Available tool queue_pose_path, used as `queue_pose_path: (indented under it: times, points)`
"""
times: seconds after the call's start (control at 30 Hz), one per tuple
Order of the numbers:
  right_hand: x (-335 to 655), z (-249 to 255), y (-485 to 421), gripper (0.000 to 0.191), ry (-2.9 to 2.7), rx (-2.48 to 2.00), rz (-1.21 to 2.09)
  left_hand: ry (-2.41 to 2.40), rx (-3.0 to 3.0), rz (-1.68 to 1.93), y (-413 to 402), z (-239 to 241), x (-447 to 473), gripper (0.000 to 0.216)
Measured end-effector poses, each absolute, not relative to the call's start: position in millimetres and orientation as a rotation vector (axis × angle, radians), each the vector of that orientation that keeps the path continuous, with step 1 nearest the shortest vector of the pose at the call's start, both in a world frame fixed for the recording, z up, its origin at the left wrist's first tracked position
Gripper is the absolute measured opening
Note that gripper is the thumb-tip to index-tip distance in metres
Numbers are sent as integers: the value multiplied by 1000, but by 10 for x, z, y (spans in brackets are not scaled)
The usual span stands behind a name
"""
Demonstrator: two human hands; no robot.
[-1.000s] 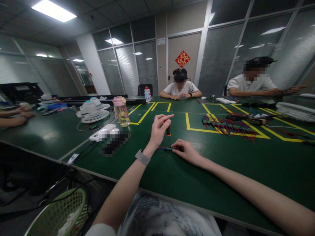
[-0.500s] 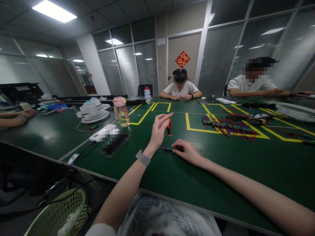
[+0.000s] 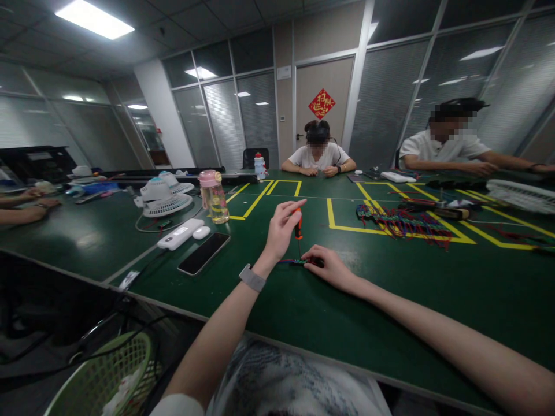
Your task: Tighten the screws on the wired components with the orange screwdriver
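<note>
My left hand (image 3: pixel 280 228) is closed round the top of an orange and black screwdriver (image 3: pixel 298 231), its index finger stretched out. The screwdriver stands upright, with its tip down at a small green circuit board (image 3: pixel 297 263) on the table. Red and blue wires run from the board's left side, partly behind my left wrist. My right hand (image 3: pixel 327 264) rests on the table with curled fingers and pinches the board's right end. Its fingers hide that end.
A phone (image 3: pixel 203 254), a white power strip (image 3: pixel 181 234) and a pink-lided bottle (image 3: pixel 214 196) stand left on the green table. White fans (image 3: pixel 167 202) lie beyond. Wired boards (image 3: pixel 401 225) are piled at right. Co-workers sit across and at far left.
My hands, the screwdriver and the board look almost the same as before. At the right, the co-worker's arm has stretched out further to the right.
</note>
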State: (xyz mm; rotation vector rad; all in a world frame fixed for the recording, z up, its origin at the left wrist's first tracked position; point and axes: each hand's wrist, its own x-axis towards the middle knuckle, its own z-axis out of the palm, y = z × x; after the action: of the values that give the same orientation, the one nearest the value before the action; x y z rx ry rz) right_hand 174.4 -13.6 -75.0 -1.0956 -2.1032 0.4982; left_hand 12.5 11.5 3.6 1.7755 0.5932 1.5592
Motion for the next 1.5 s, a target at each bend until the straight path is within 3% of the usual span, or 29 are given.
queue_pose_path:
  times: [0.13,0.37,0.6,0.87,1.03,1.3,1.5]
  points:
    - [1734,-726,-152,14,-2097,-1107,510,456,1639,1402,134,14,151,37]
    - [1751,-752,-134,15,-2110,-1095,500,685,1818,1579,99,41,121,29]
    - [1741,-753,-133,15,-2114,-1096,501,447,1599,1380,160,8,150,39]
    - [1743,-755,-132,14,-2111,-1096,499,671,1809,1573,118,50,108,27]
    - [1742,-758,-128,15,-2115,-1092,501,494,1632,1451,145,25,145,36]
    - [1744,-756,-131,15,-2113,-1096,499,743,1803,1582,129,49,112,31]
    - [1749,-754,-134,15,-2113,-1094,505,475,1569,1428,162,20,152,36]
